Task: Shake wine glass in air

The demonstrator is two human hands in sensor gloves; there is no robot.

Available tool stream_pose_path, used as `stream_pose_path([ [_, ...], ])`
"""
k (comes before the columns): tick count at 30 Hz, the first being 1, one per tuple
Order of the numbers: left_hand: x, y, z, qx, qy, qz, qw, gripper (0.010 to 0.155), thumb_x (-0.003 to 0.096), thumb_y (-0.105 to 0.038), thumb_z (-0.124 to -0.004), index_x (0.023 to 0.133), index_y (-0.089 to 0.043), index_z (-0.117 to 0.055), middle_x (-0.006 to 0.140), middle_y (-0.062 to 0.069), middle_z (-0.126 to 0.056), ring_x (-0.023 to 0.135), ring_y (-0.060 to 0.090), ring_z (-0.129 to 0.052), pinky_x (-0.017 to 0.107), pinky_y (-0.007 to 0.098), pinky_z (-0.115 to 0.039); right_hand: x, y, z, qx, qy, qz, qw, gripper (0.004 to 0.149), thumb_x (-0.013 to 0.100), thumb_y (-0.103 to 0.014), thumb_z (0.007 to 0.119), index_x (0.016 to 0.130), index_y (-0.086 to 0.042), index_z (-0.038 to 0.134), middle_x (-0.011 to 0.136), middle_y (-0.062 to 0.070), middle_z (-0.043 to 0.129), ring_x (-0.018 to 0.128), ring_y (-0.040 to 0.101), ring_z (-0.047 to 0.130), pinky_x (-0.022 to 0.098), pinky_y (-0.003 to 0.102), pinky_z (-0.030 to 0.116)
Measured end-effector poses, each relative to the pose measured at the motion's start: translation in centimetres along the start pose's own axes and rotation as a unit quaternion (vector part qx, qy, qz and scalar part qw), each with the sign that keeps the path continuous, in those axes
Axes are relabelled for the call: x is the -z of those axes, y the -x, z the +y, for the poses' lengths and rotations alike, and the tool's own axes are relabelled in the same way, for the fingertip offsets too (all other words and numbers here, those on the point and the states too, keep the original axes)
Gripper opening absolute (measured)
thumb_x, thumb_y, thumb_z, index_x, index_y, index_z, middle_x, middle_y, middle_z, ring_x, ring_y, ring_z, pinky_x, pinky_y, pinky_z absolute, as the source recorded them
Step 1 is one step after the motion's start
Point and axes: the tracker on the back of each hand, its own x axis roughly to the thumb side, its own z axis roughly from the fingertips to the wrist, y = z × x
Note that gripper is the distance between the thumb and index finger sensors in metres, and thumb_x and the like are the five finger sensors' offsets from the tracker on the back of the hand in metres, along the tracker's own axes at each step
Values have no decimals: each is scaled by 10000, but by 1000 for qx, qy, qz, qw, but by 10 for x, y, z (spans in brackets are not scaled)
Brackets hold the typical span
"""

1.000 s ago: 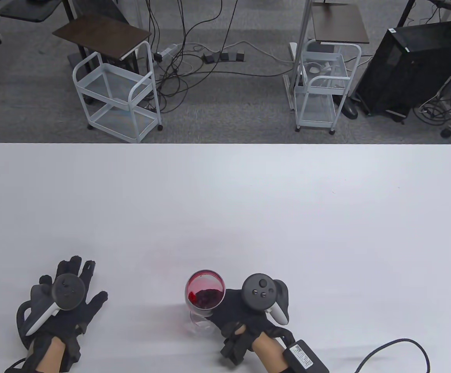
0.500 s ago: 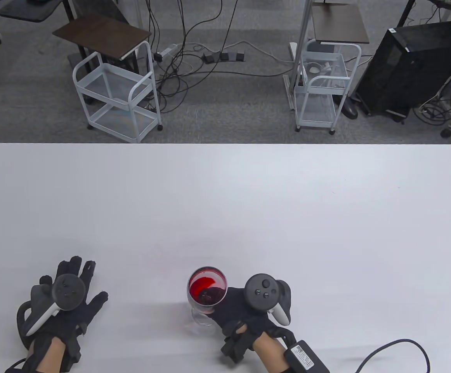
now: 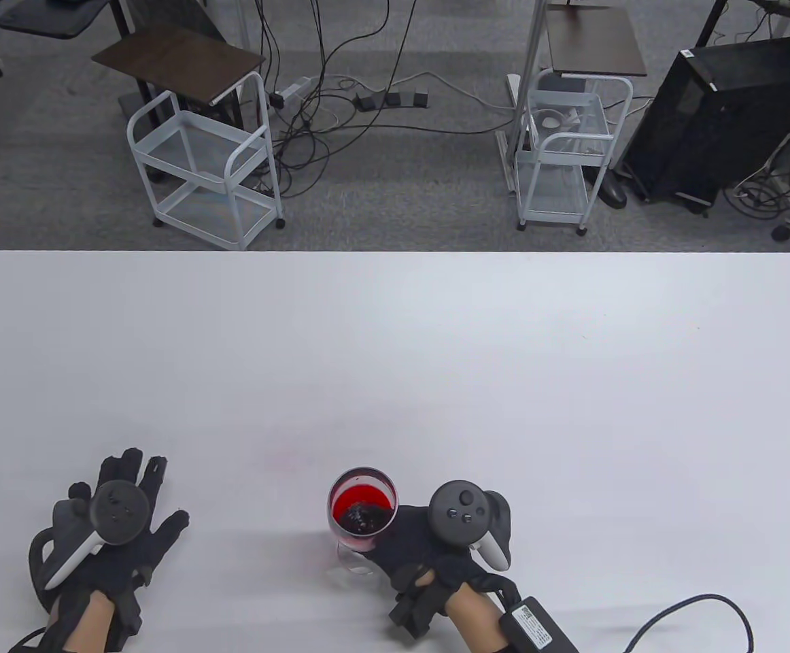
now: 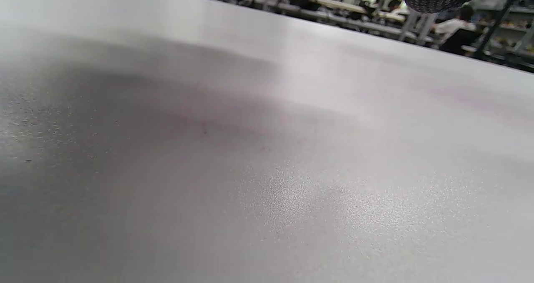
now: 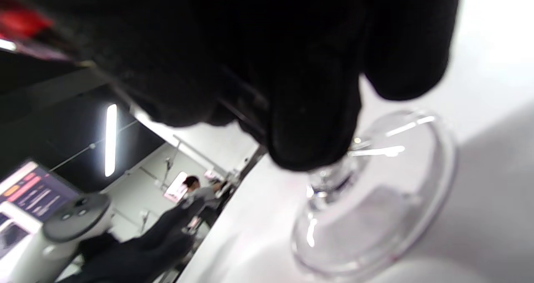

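Left hand (image 3: pixel 106 537) flat (table (image 3: pixel 436 354)).

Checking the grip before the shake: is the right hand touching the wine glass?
Touching. In the right wrist view the gloved fingers wrap the stem just above the wine glass foot. The table view agrees: right hand against the bowl.

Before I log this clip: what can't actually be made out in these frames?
- Stem of the clear red-filled wine glass: hidden by the gloved right hand in table and right wrist views.
- Whether its round foot clears the white table: blurred, unclear.
- Gloved left hand in left wrist view: one fingertip only, cut off by the top edge.
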Motion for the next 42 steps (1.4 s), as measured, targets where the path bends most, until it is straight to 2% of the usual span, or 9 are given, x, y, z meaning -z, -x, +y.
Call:
stream_pose_path([
  [4, 0, 0, -1, -1, 3, 1, 1000, 842, 476, -709, -657, 1136, -417, -222, 1233, -77, -59, 1205, 238, -81, 791, 574, -81, 1, -1, -6, -24, 34, 9, 999, 420, 357, -386, 960, 746, -230, 926, 726, 25, 1050, 412, 204, 1117, 466, 486, 853],
  [8, 1, 0, 0, 0, 3, 1, 1000, 842, 476, -711, -655, 1136, -419, -221, 1233, -79, -57, 1206, 238, -82, 791, 575, -81, 0, 1, 0, -3, -7, 3, 1000, 419, 359, -385, 960, 745, -226, 927, 722, 26, 1053, 409, 205, 1117, 464, 487, 853],
  [12, 0, 0, -1, 0, 4, 2, 1000, 841, 476, -710, -656, 1135, -418, -224, 1233, -77, -59, 1205, 238, -82, 791, 574, -82, -1, -1, -8, -15, 42, 6, 999, 421, 359, -383, 959, 748, -226, 924, 727, 25, 1049, 415, 206, 1115, 467, 488, 851],
  [16, 1, 0, -1, 2, 4, 3, 1000, 842, 476, -711, -655, 1135, -419, -220, 1232, -79, -56, 1206, 236, -80, 791, 574, -80, -2, 1, -2, -2, 7, 0, 1000, 418, 358, -384, 961, 744, -226, 928, 724, 26, 1052, 413, 206, 1116, 465, 487, 853],
  [19, 0, -1, -1, 3, 2, 3, 1000, 841, 476, -710, -656, 1135, -418, -222, 1232, -79, -56, 1205, 237, -80, 790, 574, -79, -3, -1, -9, -19, 48, 1, 999, 420, 358, -384, 960, 747, -229, 926, 727, 24, 1050, 416, 207, 1116, 468, 486, 851],
  [31, 1, 0, -1, 1, 5, 1, 1000, 842, 477, -711, -654, 1135, -419, -219, 1232, -78, -51, 1204, 238, -75, 789, 574, -75, -3, 1, -2, 2, 1, -3, 1000, 421, 358, -385, 961, 746, -226, 927, 725, 26, 1051, 415, 209, 1116, 467, 487, 851],
  [35, 0, 0, -1, 1, 4, 2, 1000, 843, 476, -711, -656, 1136, -418, -221, 1231, -78, -52, 1204, 238, -76, 788, 574, -76, -2, 0, -11, -18, 53, 3, 998, 418, 359, -385, 959, 745, -226, 926, 723, 28, 1051, 410, 207, 1116, 467, 486, 852],
  [39, 1, -1, -1, 2, 7, 2, 1000, 843, 476, -712, -654, 1135, -420, -218, 1231, -79, -50, 1204, 237, -75, 789, 574, -74, -4, 1, -5, 2, 17, -3, 1000, 419, 358, -383, 962, 745, -226, 928, 727, 26, 1050, 418, 210, 1117, 468, 487, 851],
  [42, 0, 0, -1, 2, 7, 3, 1000, 843, 476, -711, -655, 1135, -419, -219, 1231, -78, -51, 1204, 238, -76, 788, 574, -74, -3, -1, -9, -28, 46, 0, 999, 418, 358, -384, 960, 745, -229, 927, 726, 25, 1051, 414, 209, 1117, 469, 487, 851],
])
